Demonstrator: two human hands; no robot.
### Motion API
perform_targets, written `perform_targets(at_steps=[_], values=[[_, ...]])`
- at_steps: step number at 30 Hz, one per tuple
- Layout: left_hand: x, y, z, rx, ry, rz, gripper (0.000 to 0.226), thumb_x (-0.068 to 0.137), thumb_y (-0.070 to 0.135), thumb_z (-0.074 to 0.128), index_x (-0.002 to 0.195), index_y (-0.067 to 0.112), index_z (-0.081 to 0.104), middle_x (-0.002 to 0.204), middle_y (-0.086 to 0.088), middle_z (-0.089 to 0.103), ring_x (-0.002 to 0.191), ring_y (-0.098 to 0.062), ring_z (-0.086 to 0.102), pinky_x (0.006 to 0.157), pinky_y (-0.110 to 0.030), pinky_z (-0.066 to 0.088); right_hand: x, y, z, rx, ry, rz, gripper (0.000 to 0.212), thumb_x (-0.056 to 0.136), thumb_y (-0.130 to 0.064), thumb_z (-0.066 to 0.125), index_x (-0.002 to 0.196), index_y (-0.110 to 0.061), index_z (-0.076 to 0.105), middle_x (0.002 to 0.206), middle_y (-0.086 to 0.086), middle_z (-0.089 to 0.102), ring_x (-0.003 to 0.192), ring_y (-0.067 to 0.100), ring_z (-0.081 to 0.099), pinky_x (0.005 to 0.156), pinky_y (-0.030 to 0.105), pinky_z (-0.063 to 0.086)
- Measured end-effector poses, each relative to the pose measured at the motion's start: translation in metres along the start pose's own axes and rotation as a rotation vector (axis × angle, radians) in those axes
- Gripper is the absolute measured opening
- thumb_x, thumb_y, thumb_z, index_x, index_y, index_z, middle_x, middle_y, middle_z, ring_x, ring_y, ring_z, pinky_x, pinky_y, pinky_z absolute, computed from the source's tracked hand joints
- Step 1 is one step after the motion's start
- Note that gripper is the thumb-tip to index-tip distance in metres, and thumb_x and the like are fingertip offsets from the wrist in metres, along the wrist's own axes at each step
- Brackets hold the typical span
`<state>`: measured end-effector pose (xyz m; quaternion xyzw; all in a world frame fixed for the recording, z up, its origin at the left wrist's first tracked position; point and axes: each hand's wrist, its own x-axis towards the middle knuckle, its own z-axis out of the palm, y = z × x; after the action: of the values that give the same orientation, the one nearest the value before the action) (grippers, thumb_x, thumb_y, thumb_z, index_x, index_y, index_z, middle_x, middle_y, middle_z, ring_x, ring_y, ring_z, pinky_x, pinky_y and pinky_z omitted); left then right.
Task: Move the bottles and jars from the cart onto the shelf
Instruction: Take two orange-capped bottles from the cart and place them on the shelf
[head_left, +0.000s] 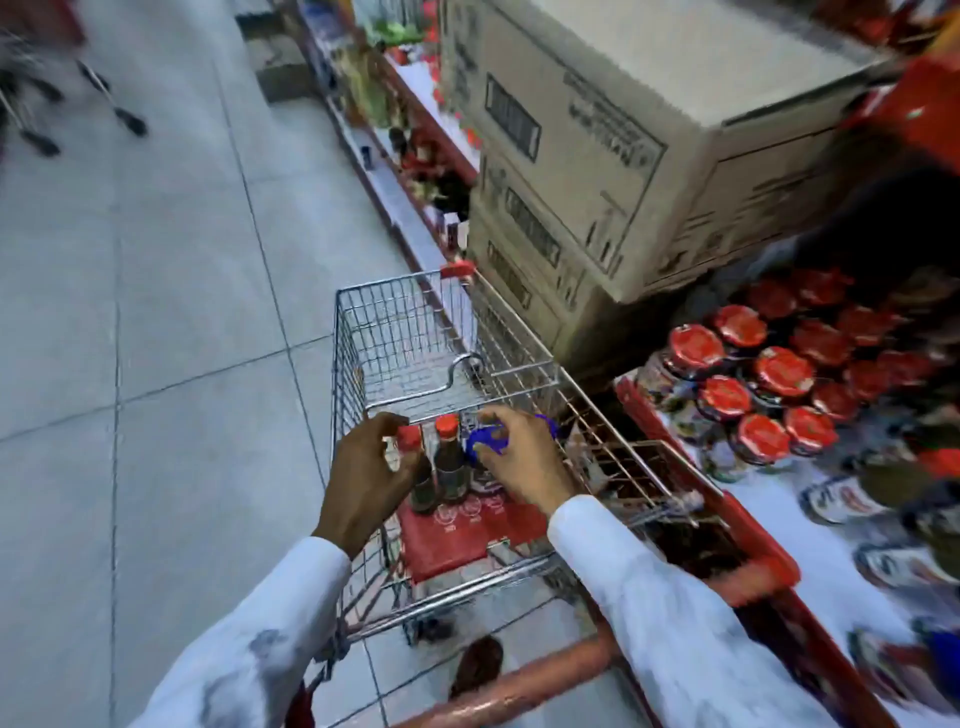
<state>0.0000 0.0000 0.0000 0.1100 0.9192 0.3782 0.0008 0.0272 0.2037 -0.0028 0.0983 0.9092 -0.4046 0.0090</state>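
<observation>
Red-capped bottle (415, 467) in left hand (371, 467); right hand (519, 457) grips blue-lidded jar (485, 447); labels unreadable.

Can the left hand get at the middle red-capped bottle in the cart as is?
Probably yes: the left hand sits on the neighbouring bottle, and the middle bottle stands uncovered beside it.

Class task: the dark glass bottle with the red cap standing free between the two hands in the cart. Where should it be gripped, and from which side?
Probably from above. Grip the dark glass bottle with the red cap around its narrow neck just under the cap: it stands upright, with neighbours close on both sides.
</observation>
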Motion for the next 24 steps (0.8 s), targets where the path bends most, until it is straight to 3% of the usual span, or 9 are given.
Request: perform_targets(at_steps=[4,7,13,16,21,24], values=[[0.006,-0.008,0.007,0.010,-0.055,-0.017,0.037,0.073,0.018,0.079,0.108,0.015,0.068,0.101,-0.007,0.071,0.093,-0.027,0.066,0.083,-0.039,0.055,0.013,-0.014,0.021,-0.019,-0.105,-0.028,0.047,0.077,-0.014,0.075,0.123,-0.016,0.063,0.117,0.012,0.071,0.108,0.028,0.065,0.094,0.031,0.050],[0.008,-0.013,0.013,0.001,-0.048,-0.038,0.035,0.070,0.019,0.079,0.103,0.019,0.067,0.096,-0.005,0.067,0.086,-0.025,0.063,0.080,-0.040,0.056,0.016,-0.014,0.034,-0.030,-0.084,-0.032,0.048,0.078,-0.015,0.075,0.123,-0.022,0.060,0.115,0.011,0.070,0.105,0.029,0.065,0.091,0.037,0.053],[-0.002,-0.002,0.013,-0.085,-0.101,-0.133,0.037,0.068,0.014,0.079,0.092,0.030,0.055,0.077,0.000,0.070,0.061,-0.014,0.067,0.059,-0.035,0.057,0.008,-0.014,0.040,0.067,0.032,-0.002,0.037,0.074,-0.008,0.081,0.100,-0.025,0.061,0.096,0.001,0.075,0.086,0.017,0.071,0.079,0.039,0.061],[-0.006,0.011,0.004,-0.087,-0.083,-0.130,0.036,0.064,0.010,0.081,0.090,0.024,0.061,0.073,0.000,0.072,0.058,-0.012,0.066,0.054,-0.028,0.052,-0.004,-0.014,0.024,0.133,0.070,-0.019,0.038,0.072,-0.008,0.083,0.096,-0.026,0.061,0.088,-0.002,0.074,0.078,0.013,0.071,0.073,0.035,0.061],[-0.008,0.065,-0.033,-0.086,0.043,-0.034,0.037,0.056,0.011,0.083,0.086,0.025,0.067,0.067,0.013,0.070,0.060,-0.001,0.065,0.052,-0.006,0.043,-0.034,-0.032,-0.038,0.251,0.216,-0.068,0.039,0.069,-0.022,0.085,0.099,-0.029,0.062,0.090,-0.009,0.075,0.083,0.007,0.072,0.076,0.032,0.062],[-0.012,0.114,-0.051,-0.099,0.073,0.085,0.037,0.057,0.013,0.085,0.090,0.024,0.072,0.071,0.012,0.072,0.060,0.000,0.066,0.062,-0.016,0.052,-0.066,-0.044,-0.088,0.317,0.358,-0.101,0.041,0.066,-0.027,0.085,0.100,-0.031,0.064,0.084,-0.014,0.074,0.074,0.001,0.072,0.067,0.022,0.061]])
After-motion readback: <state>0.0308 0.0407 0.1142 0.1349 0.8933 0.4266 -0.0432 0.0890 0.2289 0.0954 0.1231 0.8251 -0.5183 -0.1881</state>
